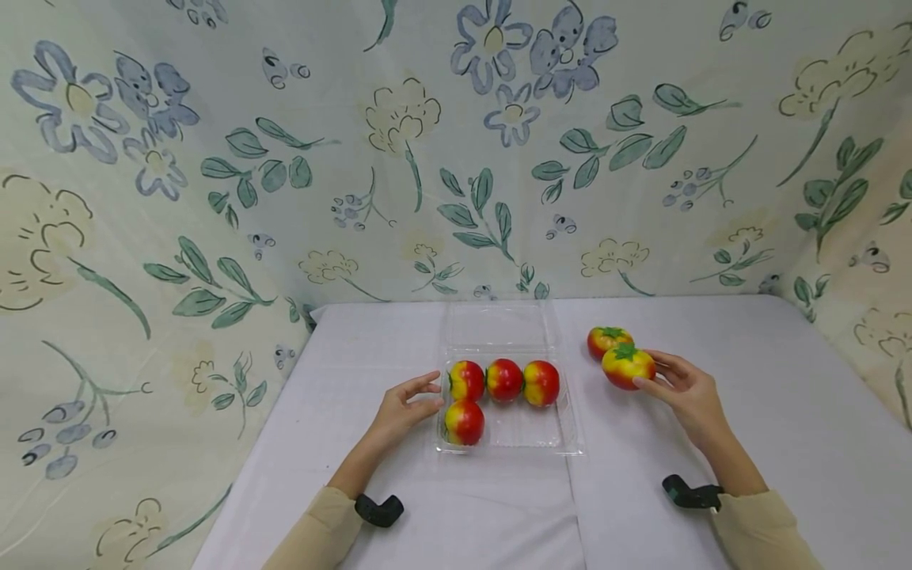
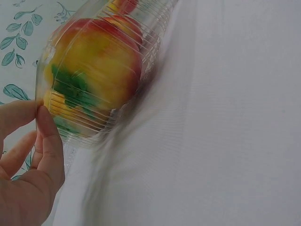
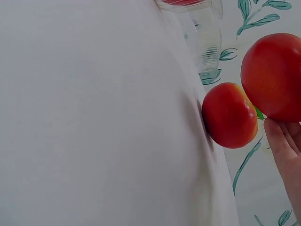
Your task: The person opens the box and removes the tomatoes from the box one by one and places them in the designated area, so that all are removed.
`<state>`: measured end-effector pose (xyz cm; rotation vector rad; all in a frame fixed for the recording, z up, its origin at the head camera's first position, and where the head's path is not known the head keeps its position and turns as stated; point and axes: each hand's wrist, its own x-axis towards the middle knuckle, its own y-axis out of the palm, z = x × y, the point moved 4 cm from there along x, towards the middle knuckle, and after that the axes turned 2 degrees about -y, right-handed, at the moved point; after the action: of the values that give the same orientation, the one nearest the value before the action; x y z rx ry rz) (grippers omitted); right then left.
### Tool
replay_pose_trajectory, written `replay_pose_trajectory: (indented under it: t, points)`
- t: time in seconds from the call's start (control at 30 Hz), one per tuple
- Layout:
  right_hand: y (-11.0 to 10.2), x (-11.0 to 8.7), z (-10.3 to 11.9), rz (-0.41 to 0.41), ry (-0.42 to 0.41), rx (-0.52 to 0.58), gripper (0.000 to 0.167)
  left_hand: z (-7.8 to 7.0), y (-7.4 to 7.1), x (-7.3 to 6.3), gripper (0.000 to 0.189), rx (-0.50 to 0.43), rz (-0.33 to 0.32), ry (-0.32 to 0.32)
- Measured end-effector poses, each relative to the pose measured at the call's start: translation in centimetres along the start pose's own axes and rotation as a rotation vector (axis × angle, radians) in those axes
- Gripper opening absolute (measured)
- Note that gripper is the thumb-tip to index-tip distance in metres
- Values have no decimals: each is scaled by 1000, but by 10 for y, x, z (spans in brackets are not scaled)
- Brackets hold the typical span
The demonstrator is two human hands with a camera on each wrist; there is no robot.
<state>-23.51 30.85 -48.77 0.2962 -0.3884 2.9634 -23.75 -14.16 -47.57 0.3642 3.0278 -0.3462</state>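
Observation:
A clear plastic clamshell box (image 1: 527,431) lies with its lid (image 1: 501,326) folded back. Inside are three red-and-yellow persimmons (image 1: 504,380) in the far row and another persimmon (image 1: 465,422) at the near left. My left hand (image 1: 404,408) pinches the box's left rim between thumb and finger; in the left wrist view, a persimmon (image 2: 101,56) shows through the ribbed wall. To the right of the box, my right hand (image 1: 687,393) holds a persimmon (image 1: 628,367), its green calyx facing up. Just behind it, one more persimmon (image 1: 608,340) sits on the cloth, partly covered in the head view.
A white cloth (image 1: 634,491) covers the table. Behind it and at the sides hangs a flower-patterned curtain (image 1: 456,158). Black straps with camera mounts (image 1: 381,511) sit on both wrists.

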Motion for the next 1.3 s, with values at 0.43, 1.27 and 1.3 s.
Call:
replay_pose_trajectory:
  t: [0.43,1.27,1.3]
  points:
    - [-13,0,-13,-54,86,175,56,4,1,1,49,-4,-17,0]
    - [-35,10,-23,-157,116,357,59,1,0,0,50,3,-14,10]
    - [-35,10,-23,-159,113,360,59,1,0,0,50,2,-14,10]
